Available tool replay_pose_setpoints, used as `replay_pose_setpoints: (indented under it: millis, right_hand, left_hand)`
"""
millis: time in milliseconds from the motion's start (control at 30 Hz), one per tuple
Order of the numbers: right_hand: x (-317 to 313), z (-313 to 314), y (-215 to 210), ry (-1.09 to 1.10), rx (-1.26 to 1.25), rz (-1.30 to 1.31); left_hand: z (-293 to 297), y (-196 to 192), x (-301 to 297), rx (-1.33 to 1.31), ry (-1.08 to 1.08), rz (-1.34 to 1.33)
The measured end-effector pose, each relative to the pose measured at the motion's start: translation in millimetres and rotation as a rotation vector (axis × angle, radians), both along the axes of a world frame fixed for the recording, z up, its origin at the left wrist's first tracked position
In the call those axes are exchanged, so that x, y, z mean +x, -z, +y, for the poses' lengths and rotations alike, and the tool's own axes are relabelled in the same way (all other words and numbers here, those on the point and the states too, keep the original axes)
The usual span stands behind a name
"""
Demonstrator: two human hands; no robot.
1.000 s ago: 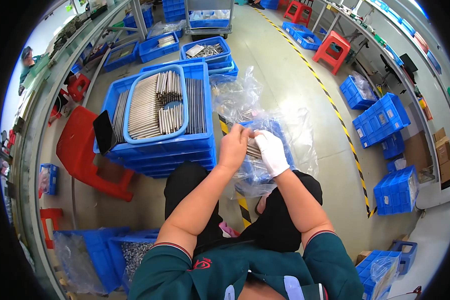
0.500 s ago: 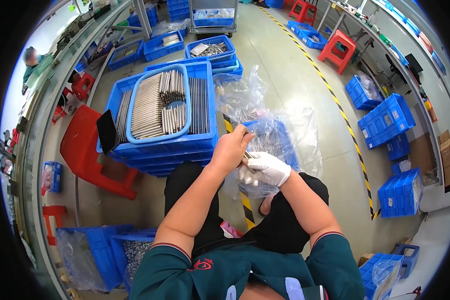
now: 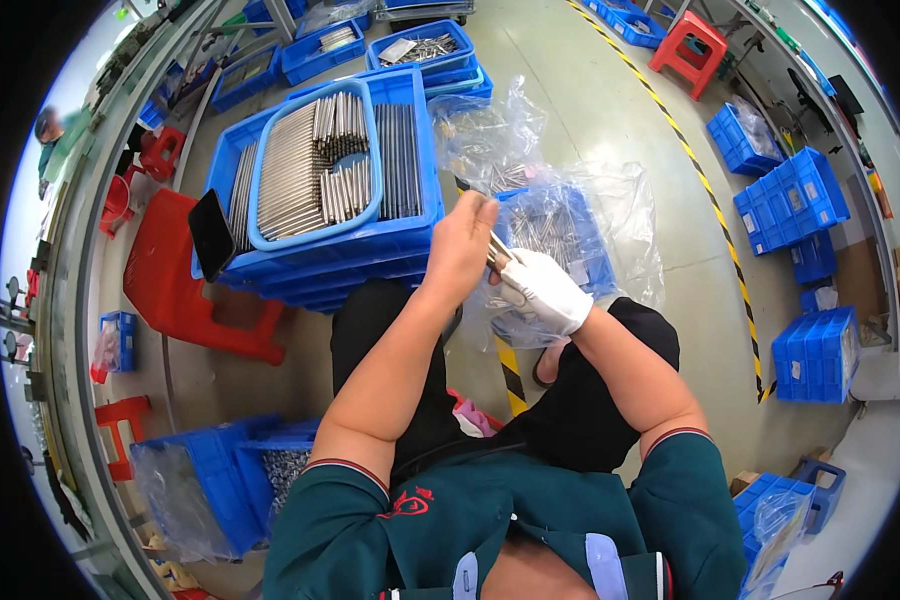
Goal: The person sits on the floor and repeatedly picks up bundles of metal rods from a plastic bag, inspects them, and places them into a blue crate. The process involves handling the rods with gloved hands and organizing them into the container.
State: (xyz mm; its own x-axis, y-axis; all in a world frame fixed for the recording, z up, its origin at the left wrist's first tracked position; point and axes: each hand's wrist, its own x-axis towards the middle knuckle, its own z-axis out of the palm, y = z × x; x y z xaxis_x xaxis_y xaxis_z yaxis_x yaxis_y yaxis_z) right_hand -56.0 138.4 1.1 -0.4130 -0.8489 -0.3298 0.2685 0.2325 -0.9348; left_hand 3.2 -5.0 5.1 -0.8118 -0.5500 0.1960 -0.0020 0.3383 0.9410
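My bare left hand (image 3: pixel 460 245) is closed around the upper part of a few thin metal rods (image 3: pixel 497 251), with its fingers hiding their far ends. My right hand (image 3: pixel 543 292), in a white glove, is closed on the lower part of the same rods. Both hands are close together above my knees. Just beyond the right hand, a blue crate (image 3: pixel 575 235) lined with clear plastic film (image 3: pixel 625 215) holds many loose metal rods. To the left, a light-blue basket (image 3: pixel 377 150) full of neatly stacked silvery rods sits on a larger blue crate (image 3: pixel 432 180).
A dark phone-like slab (image 3: pixel 211 236) leans on the crate's left corner. Red stools (image 3: pixel 165 270) stand at the left, another (image 3: pixel 692 55) far right. Blue crates (image 3: pixel 790 205) line the right side. Yellow-black tape (image 3: pixel 705 185) runs along the floor. A person (image 3: pixel 55 130) is at the far left.
The surroundings have shifted upward in the picture. My left hand is more upright, the right hand's gloved fingers have curled in, and more of the rods shows between the hands.
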Motion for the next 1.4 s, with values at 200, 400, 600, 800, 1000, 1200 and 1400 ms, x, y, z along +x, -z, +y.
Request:
replay_pose_setpoints:
  millis: [200,400,600,800,1000,1200,1400]
  right_hand:
    - [-11.7,10.3,-16.6,0.154,-0.044,-0.033]
    - [-22.6,13.5,-21.1,0.205,-0.184,-0.207]
    - [-21.2,10.7,-18.4,0.274,-0.14,-0.182]
    - [-19.8,10.8,-19.7,0.345,-0.059,0.192]
    - [-20.5,11.5,-13.6,0.371,0.032,0.582]
    - [-21.2,11.3,-18.0,0.357,0.064,0.758]
    - [-21.6,13.2,-17.9,0.36,0.044,0.747]
  left_hand:
    - [-11.7,1.5,1.8,0.481,0.047,0.079]
    - [-2.6,-2.3,4.7,0.902,0.207,0.034]
    - [3.9,6.3,4.6,1.155,0.323,0.06]
    - [-3.4,9.0,6.9,1.196,0.355,0.082]
    - [-6.2,15.0,9.3,1.257,0.427,0.102]
    - [-6.1,7.2,11.6,1.172,0.382,0.023]
    - [-8.1,4.8,14.9,1.013,0.339,-0.028]
